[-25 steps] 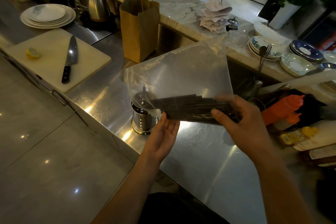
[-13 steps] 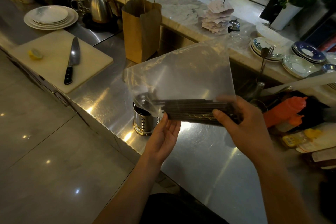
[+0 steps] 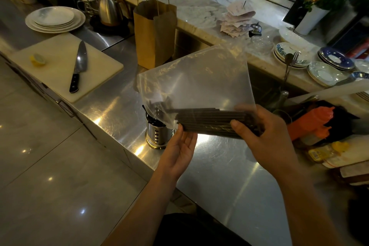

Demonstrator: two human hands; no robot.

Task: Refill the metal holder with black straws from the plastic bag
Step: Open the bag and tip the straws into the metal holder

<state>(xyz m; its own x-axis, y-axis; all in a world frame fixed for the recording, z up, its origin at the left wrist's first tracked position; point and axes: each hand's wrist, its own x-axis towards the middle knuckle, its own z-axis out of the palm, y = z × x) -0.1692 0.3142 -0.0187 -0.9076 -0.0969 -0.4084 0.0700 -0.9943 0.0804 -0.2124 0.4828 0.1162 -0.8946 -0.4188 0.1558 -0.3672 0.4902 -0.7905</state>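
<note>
Black straws (image 3: 211, 122) lie in a bundle along the bottom of a clear plastic bag (image 3: 195, 80), which is held up in the air above a steel counter (image 3: 219, 166). The bundle runs roughly level, left to right, and the empty upper part of the bag stands up above it. The right hand (image 3: 265, 138) is clamped around the right end of the bundle through the plastic, thumb in front and fingers wrapped behind. The left hand (image 3: 179, 150) is open, palm up and fingers spread, with its fingertips touching the lower left end of the bundle; it grips nothing.

Just beside the left hand, on the counter, stands the metal holder (image 3: 157, 136), a shiny cylinder with slots in its wall. The left corner of the bag hangs over its mouth, and a few dark straws seem to be inside it, though the plastic blurs that spot.

Farther back on the counter a brown paper bag (image 3: 154, 34) with handles stands upright. To the left lies a white cutting board (image 3: 60, 70) with a knife (image 3: 78, 64) and a piece of lemon (image 3: 38, 60) on it, well apart from each other. Behind the board sits a stack of white plates (image 3: 55, 19), and near it a metal kettle (image 3: 107, 11). At the right, an orange squeeze bottle (image 3: 311, 124) lies near the right hand.
</note>
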